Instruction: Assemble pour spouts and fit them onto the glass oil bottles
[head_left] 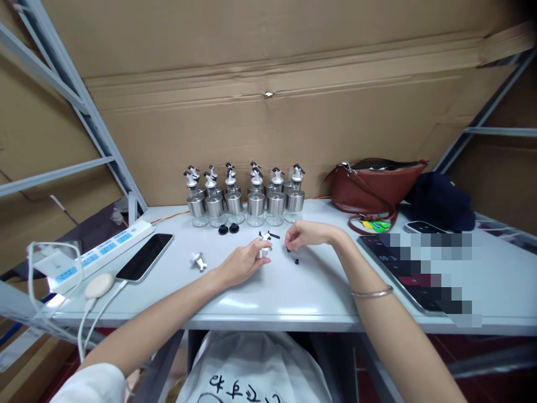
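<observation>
My left hand [246,262] is closed on a silver pourer spout [265,244], held upright just above the table. A small black lever [274,236] shows right behind that spout; whether they touch I cannot tell. My right hand [298,235] has its fingertips pinched low at the tabletop, on a tiny black part [288,250]. Just in front of it lies another small black plug [296,261]. To the left of my left hand a second silver spout [198,262] rests on its side. Two black round stoppers [229,228] sit near the bottles.
Several glass bottles [255,208] with steel bands and spouts stand in rows at the back. A brown handbag [373,187], dark cap [440,198] and tablet [403,268] occupy the right. Leftward are a phone [145,257], power strip [103,254] and white charging puck [99,285].
</observation>
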A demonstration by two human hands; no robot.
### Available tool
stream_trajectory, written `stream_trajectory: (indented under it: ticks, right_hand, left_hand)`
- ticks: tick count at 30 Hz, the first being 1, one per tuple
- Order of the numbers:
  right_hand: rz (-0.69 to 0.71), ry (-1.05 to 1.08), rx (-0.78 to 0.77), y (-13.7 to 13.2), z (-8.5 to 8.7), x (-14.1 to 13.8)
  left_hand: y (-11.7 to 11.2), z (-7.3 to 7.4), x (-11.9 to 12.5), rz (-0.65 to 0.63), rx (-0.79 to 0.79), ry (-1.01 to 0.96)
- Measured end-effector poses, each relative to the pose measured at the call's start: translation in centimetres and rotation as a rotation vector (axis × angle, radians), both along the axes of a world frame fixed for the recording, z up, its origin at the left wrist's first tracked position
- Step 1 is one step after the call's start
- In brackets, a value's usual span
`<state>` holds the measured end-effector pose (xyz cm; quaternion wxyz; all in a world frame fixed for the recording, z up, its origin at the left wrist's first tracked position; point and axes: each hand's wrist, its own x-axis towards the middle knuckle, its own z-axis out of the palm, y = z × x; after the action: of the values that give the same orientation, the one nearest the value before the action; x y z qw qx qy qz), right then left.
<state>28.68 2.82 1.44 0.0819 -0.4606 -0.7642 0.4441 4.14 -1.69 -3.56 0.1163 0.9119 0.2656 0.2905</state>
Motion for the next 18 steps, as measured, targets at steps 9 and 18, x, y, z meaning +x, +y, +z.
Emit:
stream_trajectory:
  ticks: [9,18]
  right_hand:
    - [0.009,0.447,0.015,-1.8,1.8,-2.3]
    - [-0.028,0.608,0.003,-1.7,1.3,-2.9]
  left_hand:
    - [0.1,-0.1,0.0,-0.008,0.019,-0.001]
    - [0.0,-0.2,0.0,-0.017,0.067,-0.006]
